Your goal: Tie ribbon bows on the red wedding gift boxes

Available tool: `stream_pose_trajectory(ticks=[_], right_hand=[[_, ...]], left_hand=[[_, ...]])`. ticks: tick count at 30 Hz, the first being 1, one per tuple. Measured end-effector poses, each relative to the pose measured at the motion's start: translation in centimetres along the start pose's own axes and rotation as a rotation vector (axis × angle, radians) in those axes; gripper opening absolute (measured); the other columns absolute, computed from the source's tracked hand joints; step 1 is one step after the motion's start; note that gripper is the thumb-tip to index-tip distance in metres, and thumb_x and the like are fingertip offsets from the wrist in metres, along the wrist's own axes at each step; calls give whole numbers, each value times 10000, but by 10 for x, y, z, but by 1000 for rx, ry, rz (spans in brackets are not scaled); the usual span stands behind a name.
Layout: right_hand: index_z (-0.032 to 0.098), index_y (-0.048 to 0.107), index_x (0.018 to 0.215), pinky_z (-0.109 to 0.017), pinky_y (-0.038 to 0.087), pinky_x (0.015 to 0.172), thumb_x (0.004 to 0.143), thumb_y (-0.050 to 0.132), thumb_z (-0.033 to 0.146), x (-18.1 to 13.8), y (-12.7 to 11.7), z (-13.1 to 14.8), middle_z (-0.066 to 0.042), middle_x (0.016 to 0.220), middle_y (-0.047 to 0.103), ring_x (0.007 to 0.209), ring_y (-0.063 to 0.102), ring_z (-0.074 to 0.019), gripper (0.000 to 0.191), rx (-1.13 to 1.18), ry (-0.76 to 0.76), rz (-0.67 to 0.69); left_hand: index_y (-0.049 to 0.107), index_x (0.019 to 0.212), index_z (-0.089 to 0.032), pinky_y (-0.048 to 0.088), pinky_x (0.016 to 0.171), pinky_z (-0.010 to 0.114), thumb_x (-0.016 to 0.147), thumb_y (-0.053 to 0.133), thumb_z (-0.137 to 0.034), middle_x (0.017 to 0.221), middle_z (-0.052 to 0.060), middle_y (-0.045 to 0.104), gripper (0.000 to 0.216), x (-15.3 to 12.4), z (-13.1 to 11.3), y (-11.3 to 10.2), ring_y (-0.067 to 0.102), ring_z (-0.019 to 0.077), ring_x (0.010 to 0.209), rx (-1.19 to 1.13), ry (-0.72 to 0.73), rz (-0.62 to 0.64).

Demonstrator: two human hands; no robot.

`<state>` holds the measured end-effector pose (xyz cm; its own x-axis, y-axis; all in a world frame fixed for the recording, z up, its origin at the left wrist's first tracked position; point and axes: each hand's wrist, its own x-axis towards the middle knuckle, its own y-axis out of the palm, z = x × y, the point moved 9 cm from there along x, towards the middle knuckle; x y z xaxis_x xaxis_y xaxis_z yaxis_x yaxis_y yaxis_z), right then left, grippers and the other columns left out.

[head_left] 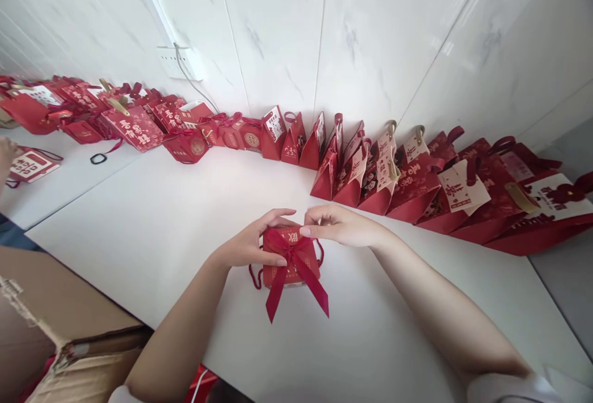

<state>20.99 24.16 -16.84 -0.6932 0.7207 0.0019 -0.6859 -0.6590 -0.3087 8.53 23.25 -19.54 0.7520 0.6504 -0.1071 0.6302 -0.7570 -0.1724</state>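
White worktop (185,217) spread across scene; crowded row of red gift boxes (412,186) stood along far side. Left hand (250,239) closed round left side of small red box (291,274), thumb laid on top face. Right hand (340,224) narrow, thumb and forefinger nearly together at box's far right corner; could not tell whether they gripped ribbon bow (291,255). Box lay on worktop between hands, bow tails spread toward near side. Twisted cord (254,277) showed beside box.
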Motion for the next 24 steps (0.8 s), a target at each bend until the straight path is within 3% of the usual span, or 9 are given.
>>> stream_pose_trajectory(ticks=[4,8,11,14,17,19,22,24], right_hand=[[185,620,734,-350,430,959,859,692,406,2,-6,5,-58,1180,543,1096,563,-198,264,-102,-158,-89],[195,595,747,-406,373,1058,848,700,313,5,-2,1,-70,1293,517,1250,500,-228,188,-106,-219,-47],[203,592,808,-409,405,1030,836,686,246,5,0,1,-63,1198,585,1181,547,-216,107,-141,-253,-7],[205,591,926,-370,494,896,859,630,239,6,-7,-1,-51,1095,618,1002,619,-185,85,-72,-242,-41],[202,583,961,-364,505,848,887,600,308,7,-25,-10,-57,1073,630,943,631,-181,130,-40,-182,-229],[204,564,938,-365,506,829,900,585,386,3,-34,-21,-56,1038,640,921,633,-184,187,8,-126,-378],[214,543,959,-376,510,841,919,540,490,-12,-28,-41,-64,1083,635,967,622,-199,279,90,-83,-513],[220,554,1080,-413,477,948,946,485,530,-27,-13,-48,-82,1202,597,1102,583,-221,344,100,-106,-498]], left_hand=[[287,1471,-317,502,993,441,759,780,-208,1416,127,505,873,1,-3,3,598,292,1195,-65,15,14],[226,1503,-334,495,1000,449,758,778,-202,1423,129,504,937,2,2,5,578,303,1225,-103,6,20],[202,1519,-338,489,1005,465,758,779,-241,1459,136,464,960,2,8,4,570,308,1234,-97,-2,21],[123,1541,-354,409,1084,493,743,792,-297,1515,138,388,1044,-3,8,-3,495,314,1316,-27,16,42],[-29,1545,-373,277,1164,513,618,874,-315,1597,127,231,1295,-14,7,-9,288,327,1452,153,31,130],[-94,1535,-373,267,1164,519,571,895,-322,1620,123,158,1383,-22,11,-12,219,332,1477,257,8,187],[-130,1530,-362,372,1103,497,595,876,-331,1575,127,293,1373,-27,24,-10,354,321,1418,301,-96,237],[-84,1543,-337,446,1040,459,580,877,-312,1505,126,414,1360,-24,30,-6,456,322,1344,303,-145,225]])
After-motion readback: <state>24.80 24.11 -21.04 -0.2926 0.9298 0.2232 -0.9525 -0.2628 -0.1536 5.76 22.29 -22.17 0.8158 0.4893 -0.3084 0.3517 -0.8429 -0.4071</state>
